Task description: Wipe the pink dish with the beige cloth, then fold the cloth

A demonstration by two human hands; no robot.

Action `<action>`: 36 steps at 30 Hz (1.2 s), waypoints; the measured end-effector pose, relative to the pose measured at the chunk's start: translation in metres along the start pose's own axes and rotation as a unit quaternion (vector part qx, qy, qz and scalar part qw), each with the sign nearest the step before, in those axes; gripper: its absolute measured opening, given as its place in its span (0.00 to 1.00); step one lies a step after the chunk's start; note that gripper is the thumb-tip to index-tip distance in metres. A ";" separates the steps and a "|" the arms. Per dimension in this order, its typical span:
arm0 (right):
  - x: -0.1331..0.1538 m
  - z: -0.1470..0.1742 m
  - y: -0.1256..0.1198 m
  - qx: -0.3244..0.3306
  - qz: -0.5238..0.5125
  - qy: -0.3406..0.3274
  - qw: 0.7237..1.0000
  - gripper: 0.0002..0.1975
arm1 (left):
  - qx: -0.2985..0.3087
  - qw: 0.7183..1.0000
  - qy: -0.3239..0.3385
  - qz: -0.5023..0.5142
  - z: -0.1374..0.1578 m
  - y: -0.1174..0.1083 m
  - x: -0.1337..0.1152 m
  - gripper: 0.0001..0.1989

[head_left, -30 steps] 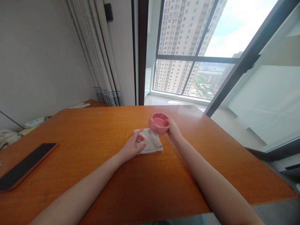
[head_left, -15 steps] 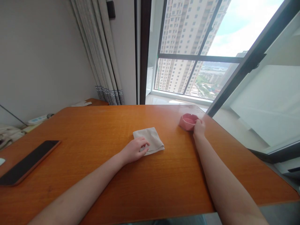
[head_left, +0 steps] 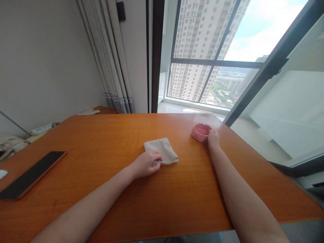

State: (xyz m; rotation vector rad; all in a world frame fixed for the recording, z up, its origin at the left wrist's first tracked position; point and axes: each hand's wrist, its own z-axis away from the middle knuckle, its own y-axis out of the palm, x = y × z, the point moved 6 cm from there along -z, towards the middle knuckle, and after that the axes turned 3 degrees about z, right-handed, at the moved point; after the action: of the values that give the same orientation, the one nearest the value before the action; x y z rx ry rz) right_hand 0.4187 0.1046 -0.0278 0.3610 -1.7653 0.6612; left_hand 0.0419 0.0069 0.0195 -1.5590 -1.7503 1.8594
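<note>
A folded off-white cloth point(head_left: 164, 148) lies flat on the wooden table point(head_left: 121, 135), roughly in the middle. My left hand point(head_left: 148, 163) pinches its near left edge between thumb and fingers, and that edge is lifted slightly. To the right, toward the far corner, is a pink ashtray point(head_left: 198, 135) with notches in its rim. My right hand point(head_left: 214, 138) grips the ashtray's right side; the fingertips are partly hidden. The ashtray looks upright, and I cannot tell whether its base rests on the table.
A dark-screened phone point(head_left: 32, 175) lies on the table's left side, with a white object point(head_left: 3, 173) beside it at the frame's edge. Behind the left edge is a power strip point(head_left: 42, 129). A curtain point(head_left: 111, 67) and a large window point(head_left: 202, 64) stand beyond the table.
My left fingers have closed on the cloth's near edge, where they were resting loosely over it. My right hand and the ashtray have shifted slightly left and nearer.
</note>
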 end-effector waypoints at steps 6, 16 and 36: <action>-0.002 -0.003 0.000 0.006 0.040 0.001 0.999 0.09 | 0.011 1.000 0.016 0.002 -0.001 0.002 0.001 0.10; -0.001 -0.006 -0.003 -0.006 0.095 0.001 0.996 0.09 | 0.001 0.997 -0.009 0.076 0.001 0.001 0.008 0.05; 0.120 0.288 0.081 0.472 0.341 -0.418 0.697 0.11 | -0.395 0.853 -0.286 0.187 0.041 -0.085 0.161 0.07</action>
State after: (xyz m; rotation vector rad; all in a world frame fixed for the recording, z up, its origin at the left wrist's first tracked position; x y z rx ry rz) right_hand 0.1148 0.0066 0.0138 0.7942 -2.2739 2.2711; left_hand -0.1040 0.1187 -0.0109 -1.7934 -2.9564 2.0463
